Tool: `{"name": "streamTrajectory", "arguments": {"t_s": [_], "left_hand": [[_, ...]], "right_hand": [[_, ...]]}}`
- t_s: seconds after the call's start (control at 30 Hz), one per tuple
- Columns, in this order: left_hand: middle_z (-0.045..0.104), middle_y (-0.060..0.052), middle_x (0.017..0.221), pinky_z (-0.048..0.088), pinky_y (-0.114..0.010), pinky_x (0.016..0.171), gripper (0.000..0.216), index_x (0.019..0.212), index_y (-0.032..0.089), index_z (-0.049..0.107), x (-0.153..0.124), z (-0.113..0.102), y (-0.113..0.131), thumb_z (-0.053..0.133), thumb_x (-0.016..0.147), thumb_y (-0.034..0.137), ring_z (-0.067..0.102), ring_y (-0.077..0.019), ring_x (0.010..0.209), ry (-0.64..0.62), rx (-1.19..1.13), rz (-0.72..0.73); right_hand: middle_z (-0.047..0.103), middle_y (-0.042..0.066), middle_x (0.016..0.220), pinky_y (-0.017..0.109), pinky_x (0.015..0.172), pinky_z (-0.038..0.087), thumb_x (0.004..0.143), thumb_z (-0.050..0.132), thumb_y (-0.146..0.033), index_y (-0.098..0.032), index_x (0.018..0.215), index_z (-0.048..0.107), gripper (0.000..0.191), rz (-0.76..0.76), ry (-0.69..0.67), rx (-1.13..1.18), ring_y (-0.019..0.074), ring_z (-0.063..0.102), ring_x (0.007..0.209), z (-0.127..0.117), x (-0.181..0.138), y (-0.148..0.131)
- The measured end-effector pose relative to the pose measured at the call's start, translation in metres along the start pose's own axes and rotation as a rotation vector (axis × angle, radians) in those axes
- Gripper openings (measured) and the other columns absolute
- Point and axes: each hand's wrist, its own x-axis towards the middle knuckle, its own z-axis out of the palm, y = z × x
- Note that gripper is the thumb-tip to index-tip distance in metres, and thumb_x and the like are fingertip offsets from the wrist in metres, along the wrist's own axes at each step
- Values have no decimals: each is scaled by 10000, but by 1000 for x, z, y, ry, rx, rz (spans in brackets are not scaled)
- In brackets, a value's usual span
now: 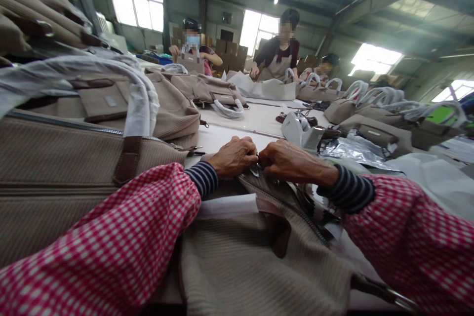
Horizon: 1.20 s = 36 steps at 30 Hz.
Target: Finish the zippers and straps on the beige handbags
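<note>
A beige ribbed handbag [237,256] lies in front of me, with a dark zipper [296,207] along its opening and a brown leather handle tab [277,229]. White wrapping [225,207] covers part of its handle. At the bag's far end, my left hand [237,155] and my right hand [285,160] come close together, fingers closed in a pinch. A small shiny metal piece [254,171] shows just under the left fingers. Both hands grip the bag there; the exact part between the fingertips is hidden.
A larger beige bag [55,163] with a wrapped handle stands at left, bags piled behind it. A white device [301,131], clear plastic [357,150] and more bags [374,126] lie on the right. Across the white table [237,126] several people work.
</note>
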Motion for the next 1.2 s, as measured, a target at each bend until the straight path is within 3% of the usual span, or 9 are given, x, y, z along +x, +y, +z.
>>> {"name": "streamTrajectory", "arguments": {"t_s": [0.23,0.77,0.9,1.03,1.2], "left_hand": [[650,-56,900,473,-330,812,199,706,164,605,-1,0,-2,554,883,240,613,-207,829,23,-11,3],[696,-57,968,515,-295,835,175,740,152,661,-1,1,-8,570,881,200,636,-190,871,35,-137,74],[695,-59,965,517,-309,859,187,763,150,703,-1,2,-7,576,889,206,631,-197,880,32,-139,83],[704,-55,1080,501,-345,969,162,823,176,755,1,3,-11,603,869,208,622,-231,1016,-17,-121,104],[691,-55,1166,442,-413,1084,147,898,191,748,-1,5,-13,607,862,211,581,-261,1116,-31,-53,82]], "right_hand": [[519,-2,584,269,561,283,684,569,-126,-148,651,626,69,-13,-8,74,113,410,562,-5,3,1],[556,-13,532,252,511,290,647,546,-138,-146,615,594,58,8,-115,289,106,477,515,-6,15,12],[565,-10,566,253,534,296,674,569,-137,-126,660,644,77,43,-32,301,103,470,545,-2,13,9],[557,-1,581,262,567,295,728,600,-140,-123,655,650,91,62,57,203,104,451,566,9,7,5],[696,62,749,269,645,333,832,620,-181,-130,846,735,127,117,173,101,153,574,682,32,1,2]]}}
